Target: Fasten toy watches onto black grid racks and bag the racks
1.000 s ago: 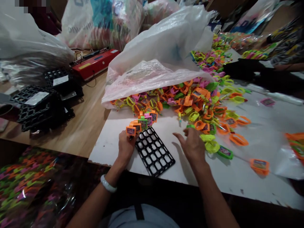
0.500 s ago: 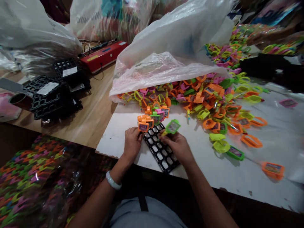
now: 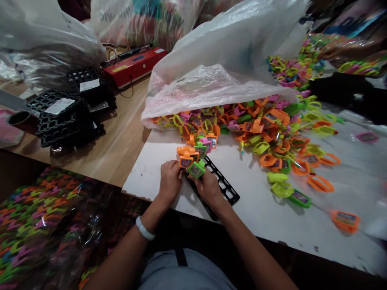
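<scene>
Right hand (image 3: 208, 188)'s got one green toy (image 3: 196, 169) pinched over one black tray (image 3: 230, 189) mid-frame; left hand (image 3: 169, 179) at its edge, can't tell the grip. One red machine (image 3: 135, 67), upper left.

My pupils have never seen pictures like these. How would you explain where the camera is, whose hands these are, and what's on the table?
There's no robot: a person works bare-handed, filmed by one camera worn on the head, looking forward and down. The right hand holds a green piece over a black grid tray. The left hand is beside the tray; its exact grip is hidden. On the white surface, colourful plastic pieces spill from a translucent bag.
</scene>
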Action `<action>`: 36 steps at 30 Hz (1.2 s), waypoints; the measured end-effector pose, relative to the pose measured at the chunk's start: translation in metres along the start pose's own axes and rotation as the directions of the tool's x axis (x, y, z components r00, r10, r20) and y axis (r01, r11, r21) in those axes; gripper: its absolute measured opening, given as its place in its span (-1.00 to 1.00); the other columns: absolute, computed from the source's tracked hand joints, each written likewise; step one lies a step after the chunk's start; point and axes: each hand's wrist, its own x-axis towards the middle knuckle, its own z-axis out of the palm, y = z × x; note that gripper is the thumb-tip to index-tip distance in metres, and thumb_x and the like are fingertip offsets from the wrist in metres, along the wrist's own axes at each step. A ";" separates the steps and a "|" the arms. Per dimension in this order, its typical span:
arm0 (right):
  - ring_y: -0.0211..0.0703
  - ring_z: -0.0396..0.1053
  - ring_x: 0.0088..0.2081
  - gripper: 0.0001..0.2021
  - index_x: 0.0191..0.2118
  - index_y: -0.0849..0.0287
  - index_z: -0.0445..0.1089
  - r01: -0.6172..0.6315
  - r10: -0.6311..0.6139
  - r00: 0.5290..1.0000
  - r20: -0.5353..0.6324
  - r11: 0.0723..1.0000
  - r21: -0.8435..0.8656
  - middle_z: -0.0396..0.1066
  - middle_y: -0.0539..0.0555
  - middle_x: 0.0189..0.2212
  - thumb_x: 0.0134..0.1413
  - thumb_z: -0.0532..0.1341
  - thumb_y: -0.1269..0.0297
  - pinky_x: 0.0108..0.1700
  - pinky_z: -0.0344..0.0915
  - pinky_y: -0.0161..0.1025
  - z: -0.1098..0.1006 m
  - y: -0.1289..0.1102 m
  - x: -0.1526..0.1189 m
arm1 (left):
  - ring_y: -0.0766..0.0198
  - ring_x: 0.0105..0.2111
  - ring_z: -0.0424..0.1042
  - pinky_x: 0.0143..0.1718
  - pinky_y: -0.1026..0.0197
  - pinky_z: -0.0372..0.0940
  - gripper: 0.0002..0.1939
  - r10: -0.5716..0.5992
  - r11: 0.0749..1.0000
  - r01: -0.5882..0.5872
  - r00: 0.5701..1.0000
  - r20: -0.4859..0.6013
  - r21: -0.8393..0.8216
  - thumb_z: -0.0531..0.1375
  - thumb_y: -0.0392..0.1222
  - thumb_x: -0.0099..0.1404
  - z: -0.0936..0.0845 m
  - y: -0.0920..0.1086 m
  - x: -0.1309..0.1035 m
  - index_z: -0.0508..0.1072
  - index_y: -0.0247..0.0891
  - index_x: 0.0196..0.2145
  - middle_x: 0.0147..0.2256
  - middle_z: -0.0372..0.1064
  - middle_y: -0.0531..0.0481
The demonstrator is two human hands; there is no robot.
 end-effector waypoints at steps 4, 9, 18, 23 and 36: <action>-0.01 0.50 -0.18 -0.83 -0.12 0.12 0.42 0.003 -0.003 0.999 0.054 1.000 0.010 0.54 0.14 -0.21 0.19 0.15 0.38 -0.16 0.41 -0.17 0.005 -0.009 0.003 | 0.10 -0.16 0.40 -0.08 0.04 0.28 -0.79 0.024 1.000 -0.024 1.000 0.000 -0.003 0.14 -0.44 0.25 0.000 -0.002 0.001 0.52 -0.23 -0.26 -0.22 0.50 -0.10; -0.11 0.46 -0.27 -0.85 -0.16 0.12 0.43 -0.101 0.101 0.995 -0.014 0.995 0.000 0.52 0.07 -0.27 0.23 0.15 0.26 -0.18 0.38 -0.21 -0.032 0.001 0.003 | 0.09 -0.18 0.43 -0.09 0.02 0.31 -0.74 0.052 0.997 -0.053 0.998 -0.023 -0.047 0.12 -0.44 0.20 -0.002 -0.007 0.002 0.53 -0.22 -0.23 -0.22 0.50 -0.10; 0.12 0.43 -0.23 -0.77 -0.16 0.26 0.39 -0.730 0.515 0.682 -0.519 0.511 -0.453 0.50 0.31 -0.29 0.12 0.19 0.22 -0.25 0.26 -0.10 -0.139 0.079 0.018 | 0.10 -0.19 0.48 -0.13 0.05 0.37 -0.82 0.042 0.990 -0.046 0.999 -0.030 -0.136 0.12 -0.31 0.28 -0.017 -0.013 0.003 0.52 -0.22 -0.25 -0.24 0.51 -0.09; -0.05 0.41 -0.38 -0.86 -0.40 0.15 0.43 -0.668 0.600 0.737 -0.310 0.577 -0.470 0.49 0.11 -0.45 0.07 0.14 0.28 -0.31 0.21 -0.20 -0.141 0.071 -0.014 | 0.22 -0.17 0.50 -0.12 0.17 0.40 -0.77 -0.044 0.980 -0.003 0.971 -0.233 -0.197 0.12 -0.16 0.40 -0.058 0.000 -0.003 0.48 -0.27 -0.07 -0.16 0.51 -0.09; 0.13 0.52 -0.18 -0.89 -0.30 0.30 0.47 -0.615 0.602 0.760 -0.244 0.543 -0.572 0.55 0.34 -0.29 0.09 0.24 0.36 -0.17 0.36 -0.11 -0.119 0.058 0.064 | -0.05 0.26 0.26 0.17 -0.12 0.27 -0.50 0.405 0.869 -0.443 0.893 0.195 0.222 0.00 0.05 0.48 -0.061 0.077 0.068 0.32 -0.22 0.25 0.29 0.21 -0.21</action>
